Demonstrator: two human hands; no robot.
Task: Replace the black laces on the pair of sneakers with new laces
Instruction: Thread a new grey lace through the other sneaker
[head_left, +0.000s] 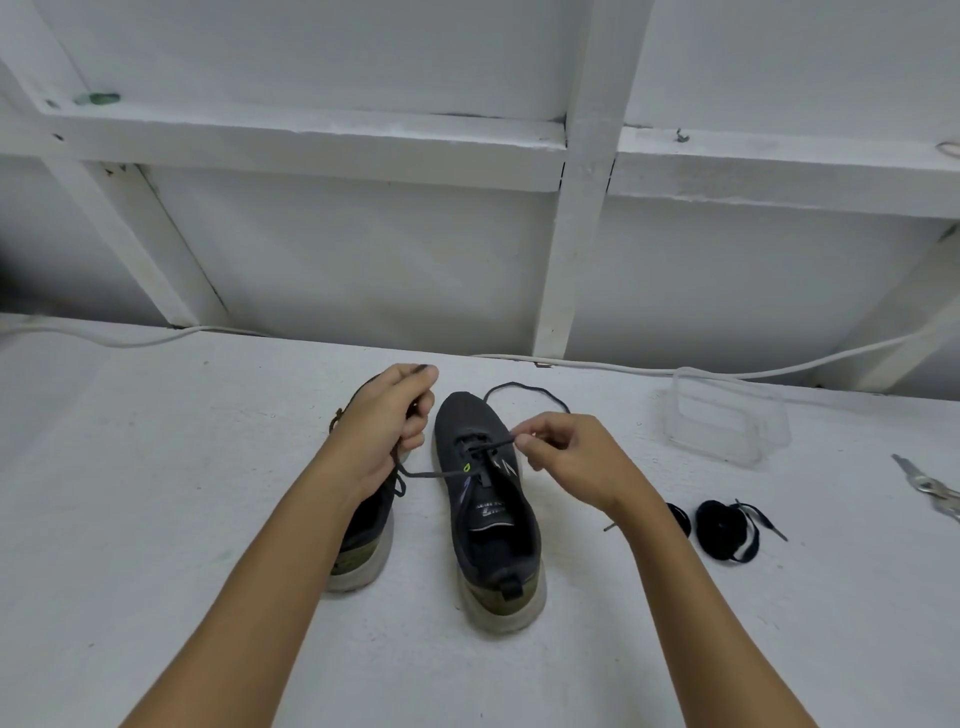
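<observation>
Dark grey sneaker (485, 499) stands at worktop (156, 519) centre, toe toward 12 o'clock; second sneaker (363, 540) lies just beside it at 9 o'clock, partly hidden by the forearm; left hand (387, 421) grips one end of the black lace (436, 473); right hand (569, 457) pinches the other end at the eyelets; hands apart; coiled laces (724, 530) at 3 o'clock; clear plastic container (727, 415) at 2 o'clock.

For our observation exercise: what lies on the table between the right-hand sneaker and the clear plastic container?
In the head view, only a loop of black lace lies between the right-hand sneaker and the clear plastic container; otherwise bare white table.
</observation>
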